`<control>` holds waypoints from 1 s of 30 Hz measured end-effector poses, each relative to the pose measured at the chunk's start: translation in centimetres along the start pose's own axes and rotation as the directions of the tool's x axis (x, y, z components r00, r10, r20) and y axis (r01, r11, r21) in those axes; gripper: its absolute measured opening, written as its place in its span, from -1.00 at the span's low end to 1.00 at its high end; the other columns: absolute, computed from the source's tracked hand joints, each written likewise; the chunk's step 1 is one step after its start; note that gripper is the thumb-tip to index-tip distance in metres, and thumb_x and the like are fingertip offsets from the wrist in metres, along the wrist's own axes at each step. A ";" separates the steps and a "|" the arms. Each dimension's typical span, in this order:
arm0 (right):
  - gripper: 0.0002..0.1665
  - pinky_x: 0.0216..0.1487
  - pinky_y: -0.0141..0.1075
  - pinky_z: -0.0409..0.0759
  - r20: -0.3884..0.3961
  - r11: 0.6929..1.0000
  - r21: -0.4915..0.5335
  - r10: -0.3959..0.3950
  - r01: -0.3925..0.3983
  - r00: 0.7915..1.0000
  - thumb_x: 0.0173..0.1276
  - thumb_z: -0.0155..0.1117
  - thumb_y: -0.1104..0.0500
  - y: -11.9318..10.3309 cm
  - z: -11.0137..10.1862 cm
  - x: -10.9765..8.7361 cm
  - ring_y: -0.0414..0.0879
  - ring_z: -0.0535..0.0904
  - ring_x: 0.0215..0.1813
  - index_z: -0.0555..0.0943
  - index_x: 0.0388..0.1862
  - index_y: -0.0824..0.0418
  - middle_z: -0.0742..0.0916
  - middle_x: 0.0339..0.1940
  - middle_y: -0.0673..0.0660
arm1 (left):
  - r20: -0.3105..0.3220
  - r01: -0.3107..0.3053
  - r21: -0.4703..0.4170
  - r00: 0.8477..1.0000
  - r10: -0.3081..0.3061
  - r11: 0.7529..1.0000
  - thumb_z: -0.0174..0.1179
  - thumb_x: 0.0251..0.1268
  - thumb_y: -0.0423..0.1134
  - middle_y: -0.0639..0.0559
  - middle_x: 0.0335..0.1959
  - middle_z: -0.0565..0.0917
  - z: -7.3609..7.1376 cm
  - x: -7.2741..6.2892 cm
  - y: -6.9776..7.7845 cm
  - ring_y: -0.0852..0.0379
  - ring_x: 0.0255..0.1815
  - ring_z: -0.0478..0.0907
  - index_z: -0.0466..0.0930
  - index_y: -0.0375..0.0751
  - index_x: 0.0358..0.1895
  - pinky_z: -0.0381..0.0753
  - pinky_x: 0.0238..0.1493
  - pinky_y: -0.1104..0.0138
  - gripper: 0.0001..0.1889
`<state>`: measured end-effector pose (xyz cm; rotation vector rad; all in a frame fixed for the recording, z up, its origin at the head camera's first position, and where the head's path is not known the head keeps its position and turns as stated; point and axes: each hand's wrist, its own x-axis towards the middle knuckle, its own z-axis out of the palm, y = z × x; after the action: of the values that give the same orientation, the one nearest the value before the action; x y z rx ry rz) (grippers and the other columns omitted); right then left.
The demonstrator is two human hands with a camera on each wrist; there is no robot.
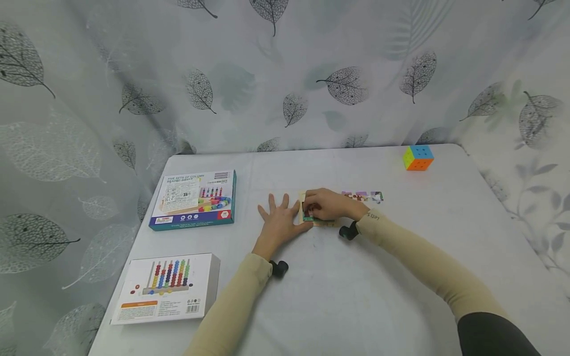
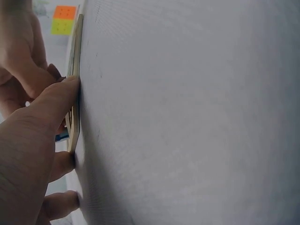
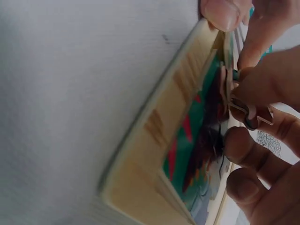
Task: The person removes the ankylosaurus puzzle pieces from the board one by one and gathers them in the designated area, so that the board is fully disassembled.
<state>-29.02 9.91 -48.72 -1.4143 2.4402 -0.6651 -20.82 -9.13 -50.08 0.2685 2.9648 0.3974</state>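
Observation:
A wooden jigsaw puzzle tray with a pale rim lies flat on the white table. Part of a green, red and dark picture fills it. My left hand has its fingers spread on the table at the tray's left end, and its thumb presses the near rim. Over the tray, my right hand pinches a small puzzle piece between thumb and fingers, tilted up from the picture. In the head view the right hand covers most of the tray.
Several colourful puzzle pieces lie in a row behind the right wrist. A multicoloured cube sits at the table's back right. On the left are a beaded-column toy box and a white bead-toy box. A leaf-patterned curtain hangs behind.

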 end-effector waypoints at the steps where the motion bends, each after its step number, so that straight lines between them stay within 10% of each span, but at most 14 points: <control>1: -0.86 -0.12 -0.27 0.53 -0.005 1.000 -0.006 -0.007 0.007 1.000 0.39 0.25 0.29 0.1 0.1 0.0 -0.21 0.45 -0.25 0.72 -0.16 0.16 0.66 -0.20 0.04 | 0.000 0.000 -0.001 1.000 0.000 1.000 0.09 0.21 0.50 -0.20 0.60 0.21 0.0 0.0 0.0 -0.54 0.61 -0.13 0.30 0.18 0.52 -0.04 0.34 -0.57 -0.14; 20: -0.85 -0.17 -0.27 0.58 -0.083 0.997 0.075 -0.012 0.018 0.996 0.42 0.30 0.22 0.3 -0.8 -0.1 -0.18 0.53 -0.28 0.70 -0.10 0.24 0.67 -0.18 0.11 | -0.019 -0.016 0.014 1.000 0.017 1.000 0.10 0.20 0.51 -0.21 0.59 0.24 0.2 0.0 0.0 -0.56 0.59 -0.08 0.29 0.19 0.53 0.00 0.30 -0.59 -0.13; 30: -0.66 -0.26 -0.24 0.56 -0.162 0.971 0.135 0.217 -0.196 0.963 0.49 0.18 0.26 1.5 -3.8 -3.3 -0.08 0.60 -0.26 0.64 0.18 0.26 0.76 -0.04 0.19 | -0.015 0.010 0.027 1.000 -0.009 1.000 0.12 0.19 0.50 -0.18 0.60 0.23 0.1 0.0 0.1 -0.54 0.61 -0.08 0.31 0.14 0.52 0.00 0.33 -0.57 -0.12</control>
<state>-30.10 14.40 -46.25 -1.0780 2.5867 -0.9011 -20.80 -9.03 -50.20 0.2557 2.9869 0.3593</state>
